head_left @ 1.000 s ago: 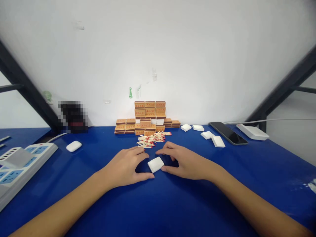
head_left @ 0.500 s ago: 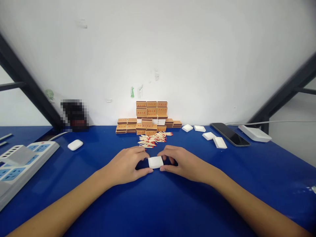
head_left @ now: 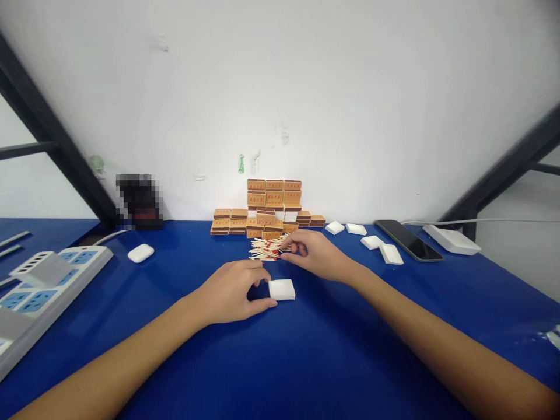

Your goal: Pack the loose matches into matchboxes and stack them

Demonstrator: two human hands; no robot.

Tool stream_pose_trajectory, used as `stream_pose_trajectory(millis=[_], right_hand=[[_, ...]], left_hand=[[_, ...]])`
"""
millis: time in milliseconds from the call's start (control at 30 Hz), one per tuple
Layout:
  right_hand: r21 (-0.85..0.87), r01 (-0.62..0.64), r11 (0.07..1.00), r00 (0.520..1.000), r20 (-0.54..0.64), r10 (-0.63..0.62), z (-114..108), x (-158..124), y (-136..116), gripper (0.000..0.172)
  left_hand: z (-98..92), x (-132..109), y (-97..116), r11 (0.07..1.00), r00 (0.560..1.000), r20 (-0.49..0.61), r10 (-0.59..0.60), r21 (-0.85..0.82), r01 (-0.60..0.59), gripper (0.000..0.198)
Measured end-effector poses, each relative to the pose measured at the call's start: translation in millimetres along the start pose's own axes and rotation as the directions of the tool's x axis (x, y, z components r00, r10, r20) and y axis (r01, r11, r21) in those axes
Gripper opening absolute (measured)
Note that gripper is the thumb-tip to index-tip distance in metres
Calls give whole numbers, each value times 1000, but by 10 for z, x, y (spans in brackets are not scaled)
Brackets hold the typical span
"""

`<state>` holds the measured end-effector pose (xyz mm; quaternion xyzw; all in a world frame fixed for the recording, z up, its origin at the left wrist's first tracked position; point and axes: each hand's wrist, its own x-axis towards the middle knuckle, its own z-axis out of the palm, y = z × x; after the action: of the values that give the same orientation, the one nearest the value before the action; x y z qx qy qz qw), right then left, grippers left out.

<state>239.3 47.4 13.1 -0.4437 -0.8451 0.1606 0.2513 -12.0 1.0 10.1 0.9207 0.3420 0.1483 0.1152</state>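
on the blue table (head_left: 306, 361), towards the middle of its near half, a white matchbox tray (head_left: 282, 289) lies flat with its open side hidden from this angle. it is held at its left end by the left hand (head_left: 231, 291), thumb against the near corner and forefinger curled over the far corner, so that the hand is closed lightly on it. half a second ago the tray was pinched from both ends; now its right end is left free, and the tray itself has hardly shifted. the right hand (head_left: 317, 255) has been moved away from it and farther back, to the right edge of the pile of loose matches (head_left: 266, 248), where the fingertips are bent down among the sticks. whether a match is already gripped cannot be told. so the tray is steadied by one hand alone while the matches are reached by the other. behind the pile, stacked matchboxes (head_left: 273, 201) stand against the wall. to the right, near the far edge, further empty white trays (head_left: 385, 252) and a phone (head_left: 409, 240) are seen; to the left, an earbud case (head_left: 140, 252) and a power strip (head_left: 48, 280).
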Motion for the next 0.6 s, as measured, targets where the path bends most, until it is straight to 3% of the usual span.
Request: stream_pose_trajectory(millis=[200, 333, 600], right_hand=[[-91, 63, 994, 992, 115, -52, 131, 336, -139, 15], [-157, 36, 987, 992, 126, -17, 137, 327, -128, 14], [-155, 90, 984, 986, 151, -67, 156, 278, -82, 9]], left_hand=[[68, -11, 70, 999, 999, 9, 49, 12, -49, 29], [87, -18, 116, 998, 998, 33, 62, 23, -63, 29], [102, -22, 98, 998, 997, 37, 61, 6, -62, 30]])
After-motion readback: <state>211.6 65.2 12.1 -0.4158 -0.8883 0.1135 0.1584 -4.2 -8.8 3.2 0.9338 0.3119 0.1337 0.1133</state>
